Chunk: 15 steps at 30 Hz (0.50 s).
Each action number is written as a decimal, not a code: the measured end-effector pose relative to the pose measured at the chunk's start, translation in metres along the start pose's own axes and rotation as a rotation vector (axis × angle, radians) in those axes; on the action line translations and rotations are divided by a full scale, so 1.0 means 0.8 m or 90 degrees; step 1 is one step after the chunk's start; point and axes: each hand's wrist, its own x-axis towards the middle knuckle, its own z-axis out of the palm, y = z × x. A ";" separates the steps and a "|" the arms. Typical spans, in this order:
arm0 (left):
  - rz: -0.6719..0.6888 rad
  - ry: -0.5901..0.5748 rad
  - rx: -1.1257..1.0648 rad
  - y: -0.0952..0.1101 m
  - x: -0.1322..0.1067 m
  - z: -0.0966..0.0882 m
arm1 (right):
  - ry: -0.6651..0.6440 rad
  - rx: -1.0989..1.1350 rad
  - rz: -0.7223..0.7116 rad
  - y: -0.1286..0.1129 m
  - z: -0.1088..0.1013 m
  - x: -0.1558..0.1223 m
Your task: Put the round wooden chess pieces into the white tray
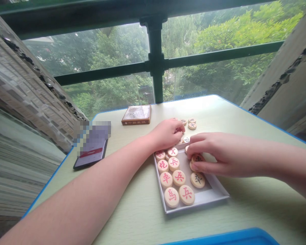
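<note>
A shallow white box lid (197, 198) holds round wooden Chinese chess pieces, with red-marked ones such as a red piece (187, 195) in two columns along its left. My right hand (211, 153) reaches into the lid's right side, thumb and fingers closed about a black-marked chess piece (198, 158). Just nearer lies another black-marked piece (198, 179). My left hand (168, 132) is beyond the lid's far edge, fingers curled down by loose pieces on the table; what they hold is hidden. A loose piece (186, 140) shows between the hands.
More loose pieces (192, 125) lie farther back on the pale table (132, 207). A flat brown-edged box (136, 114) stands near the window. At left is a phone (93, 149), partly blurred out. A blue object (234, 237) borders the near edge, and curtains hang on both sides.
</note>
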 end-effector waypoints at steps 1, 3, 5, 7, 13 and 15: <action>0.000 0.000 -0.001 0.000 0.000 0.000 | -0.002 0.001 0.002 0.000 0.000 0.000; -0.002 -0.001 -0.002 0.000 0.000 0.000 | -0.008 0.002 0.009 0.000 0.000 0.000; -0.003 -0.001 -0.003 0.000 0.000 0.000 | -0.015 0.002 0.017 -0.001 0.001 0.001; -0.002 -0.002 -0.005 0.000 0.000 0.000 | -0.019 0.002 0.023 -0.001 0.001 0.001; -0.005 -0.002 -0.012 0.001 0.000 0.000 | -0.025 0.012 0.031 -0.001 -0.001 0.000; -0.004 -0.001 -0.013 0.000 0.000 0.000 | -0.023 0.015 0.030 -0.001 0.000 0.000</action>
